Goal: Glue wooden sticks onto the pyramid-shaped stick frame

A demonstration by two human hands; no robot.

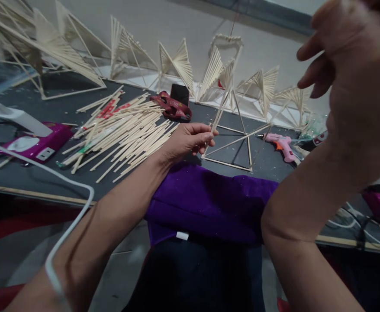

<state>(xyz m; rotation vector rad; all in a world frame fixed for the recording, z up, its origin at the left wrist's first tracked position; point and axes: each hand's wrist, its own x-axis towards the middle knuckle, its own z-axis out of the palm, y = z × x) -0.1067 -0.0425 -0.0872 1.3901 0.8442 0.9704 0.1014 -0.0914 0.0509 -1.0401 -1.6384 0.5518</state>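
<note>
- Your left hand [190, 139] is at the near-left side of a wooden stick frame [227, 164]; thumb and fingertips are pinched together on slender, slanting sticks at that side of the frame.
- The stick frame stands on the dark tabletop [63, 104], just beyond the purple cloth [206, 203]; its base sticks lie on the surface, one stick runs diagonally across, others rise to a peak.
- Your right hand [355, 60] is raised at upper right, close to the camera and well apart from the frame; fingers bent, upper part blurred and cut off by the picture edge; you cannot tell from this view whether it grips anything.
- Right of the frame lies a pink glue gun [284, 146], orange trigger visible, nozzle toward the frame; your right forearm crosses the view near it.
- Left of the frame, a spread of loose wooden sticks [131, 141]; a red patterned wrapper [107, 108] sits among them, toward the far left of the pile.
- Beyond your left hand, a dark red lanyard [173, 107] with pale lettering; a dark rectangular object [180, 93] touches it.
- Far left, a purple power strip [43, 141] with a white adapter [21, 118]; along the wall, a row of fan-shaped stick models [184, 60].
</note>
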